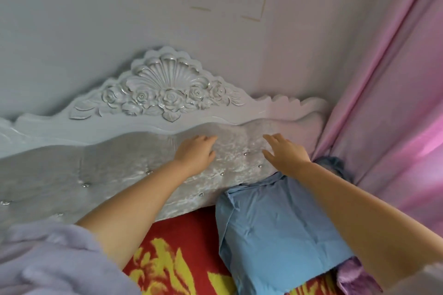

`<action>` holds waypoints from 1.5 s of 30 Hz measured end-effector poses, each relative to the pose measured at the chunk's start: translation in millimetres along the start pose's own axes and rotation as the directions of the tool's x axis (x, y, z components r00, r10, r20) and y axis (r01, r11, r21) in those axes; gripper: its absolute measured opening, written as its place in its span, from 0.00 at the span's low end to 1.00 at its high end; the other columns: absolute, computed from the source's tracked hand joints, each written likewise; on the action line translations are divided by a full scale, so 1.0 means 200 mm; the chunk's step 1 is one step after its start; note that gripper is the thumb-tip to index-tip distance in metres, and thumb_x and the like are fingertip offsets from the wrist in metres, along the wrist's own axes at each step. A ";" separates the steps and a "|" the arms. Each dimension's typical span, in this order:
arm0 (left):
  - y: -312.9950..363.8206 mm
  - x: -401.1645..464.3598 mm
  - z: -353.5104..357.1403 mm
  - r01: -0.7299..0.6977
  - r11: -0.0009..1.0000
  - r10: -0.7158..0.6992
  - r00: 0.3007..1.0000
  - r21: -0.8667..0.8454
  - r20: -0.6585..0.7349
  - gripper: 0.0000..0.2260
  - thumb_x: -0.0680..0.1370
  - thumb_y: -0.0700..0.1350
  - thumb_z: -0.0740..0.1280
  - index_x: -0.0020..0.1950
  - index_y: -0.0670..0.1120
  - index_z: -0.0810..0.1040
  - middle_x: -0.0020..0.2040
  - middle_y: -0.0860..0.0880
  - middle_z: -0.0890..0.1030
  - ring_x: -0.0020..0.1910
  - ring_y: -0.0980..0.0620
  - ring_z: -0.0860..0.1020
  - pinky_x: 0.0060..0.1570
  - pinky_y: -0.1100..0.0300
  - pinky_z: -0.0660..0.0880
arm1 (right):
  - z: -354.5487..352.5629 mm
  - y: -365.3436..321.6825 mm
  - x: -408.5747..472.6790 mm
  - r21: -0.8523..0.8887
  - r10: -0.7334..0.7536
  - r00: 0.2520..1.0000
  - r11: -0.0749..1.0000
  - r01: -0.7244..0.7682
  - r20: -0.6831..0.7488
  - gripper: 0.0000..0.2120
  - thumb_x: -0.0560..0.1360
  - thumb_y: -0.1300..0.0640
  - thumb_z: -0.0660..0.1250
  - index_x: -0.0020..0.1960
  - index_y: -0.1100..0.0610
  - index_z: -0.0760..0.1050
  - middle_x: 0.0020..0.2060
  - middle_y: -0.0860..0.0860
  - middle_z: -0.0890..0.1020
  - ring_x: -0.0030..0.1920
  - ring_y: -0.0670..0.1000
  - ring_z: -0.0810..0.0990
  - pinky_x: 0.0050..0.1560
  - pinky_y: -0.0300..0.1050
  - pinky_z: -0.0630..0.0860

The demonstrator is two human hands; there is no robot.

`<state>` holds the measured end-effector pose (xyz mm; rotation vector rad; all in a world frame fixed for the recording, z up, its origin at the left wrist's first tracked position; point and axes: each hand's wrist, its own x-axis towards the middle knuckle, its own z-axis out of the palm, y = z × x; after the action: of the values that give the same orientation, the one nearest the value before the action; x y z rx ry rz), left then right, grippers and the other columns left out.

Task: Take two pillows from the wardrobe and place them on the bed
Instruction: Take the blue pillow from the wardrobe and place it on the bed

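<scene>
Lying at the lower right of the frame, a blue pillow point(275, 230) rests on the bed point(182, 242), its far end pushed up against the padded headboard point(107, 175) and close to the pink curtain point(395, 103) on the right. At least one pillow therefore seems to be in place. A strip of purple fabric point(354, 273) peeks out from under its near corner, but whether that is a second pillow cannot be told. The wardrobe is out of view, so the remaining part of the task cannot be judged with certainty; by the look of it, a second pillow may remain to be fetched or set down.

Both arms reach forward across the bed toward the headboard. The left hand point(195, 151), near the middle of the frame, is empty with fingers loosely spread, over the velvet panel; contact is unclear. The right hand point(286, 151), just right of it, is likewise open and empty, hovering above the pillow's far end. A lilac sleeve point(55, 261) fills the lower left corner.
</scene>
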<state>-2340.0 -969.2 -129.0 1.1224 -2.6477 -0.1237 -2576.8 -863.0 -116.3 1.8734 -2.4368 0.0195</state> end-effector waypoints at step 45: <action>0.22 -0.74 -0.04 -0.066 0.998 0.066 0.995 0.004 0.076 0.22 0.79 0.52 0.60 0.72 0.51 0.63 0.66 0.45 0.75 0.62 0.43 0.74 0.53 0.49 0.75 | 0.11 -0.26 -0.84 0.060 0.088 0.994 0.994 -0.092 0.071 0.24 0.80 0.48 0.55 0.74 0.49 0.57 0.67 0.54 0.68 0.62 0.59 0.74 0.50 0.53 0.73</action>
<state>-2270.1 -831.4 -144.8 1.0509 -2.7506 -0.1487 -2484.7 -714.6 -150.4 1.8156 -2.5942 0.0380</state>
